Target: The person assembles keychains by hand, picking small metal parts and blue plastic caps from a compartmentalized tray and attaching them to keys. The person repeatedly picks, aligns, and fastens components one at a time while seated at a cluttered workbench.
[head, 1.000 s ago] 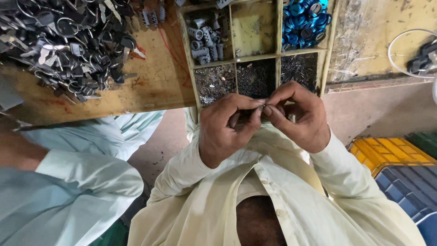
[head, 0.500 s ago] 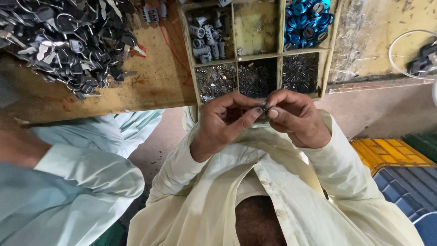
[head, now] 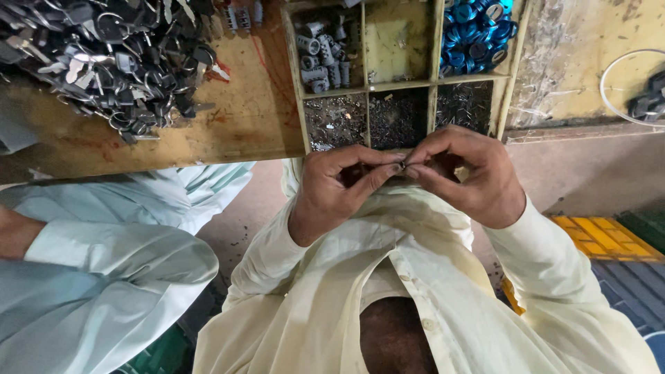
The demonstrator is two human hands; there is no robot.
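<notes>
In the head view we look down at our two hands, held close together in front of our chest. Our left hand (head: 339, 190) and our right hand (head: 464, 173) meet in the middle. Between them sits a tiny dark metal part (head: 402, 165). The fingers (head: 377, 176) of both hands are pinched shut on it, thumb tips and first fingers pressed against it from each side. The part is too small for us to tell which way it points or how its long side runs.

Just past the fingers stands a wooden tray (head: 367, 86) with small boxes in it. The three boxes nearest the fingers hold heaps of very small dark bits (head: 398, 114). Farther off, a box to the left holds grey metal cylinders (head: 320, 59), the middle box (head: 398, 41) shows its yellowish floor, and a box to the right holds round blue caps (head: 478, 31).

Far to the left of the fingers, a big pile of dark keys and rings (head: 104, 59) lies on the wooden desk (head: 235, 118). Far to the right lies a white round ring (head: 613, 90). Another person in pale green cloth (head: 104, 277) sits at our left.
</notes>
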